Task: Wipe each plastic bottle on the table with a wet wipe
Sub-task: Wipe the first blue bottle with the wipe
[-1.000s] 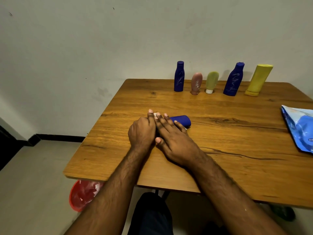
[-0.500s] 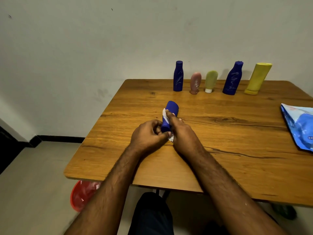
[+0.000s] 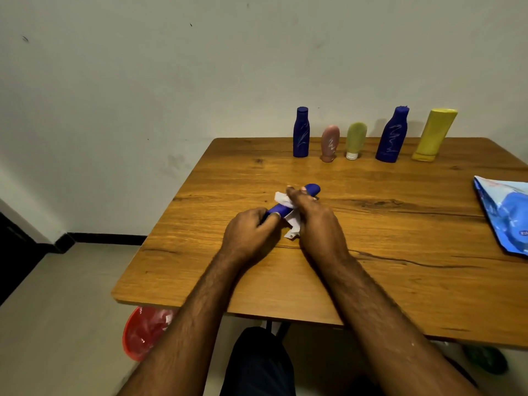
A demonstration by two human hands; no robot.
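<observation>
Blue bottle (image 3: pixel 285 206) mid-table: my left hand (image 3: pixel 248 235) grips its near end, right hand (image 3: pixel 317 221) pinches the wet wipe (image 3: pixel 288 217) around it. Five bottles (image 3: pixel 374 135) at the far edge look left, I'd guess.

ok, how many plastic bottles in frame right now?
6. Five stand along the table's far edge: blue bottle, pink tube, green tube, larger blue bottle, yellow bottle. One small blue bottle is held in both hands. No others show.
</observation>
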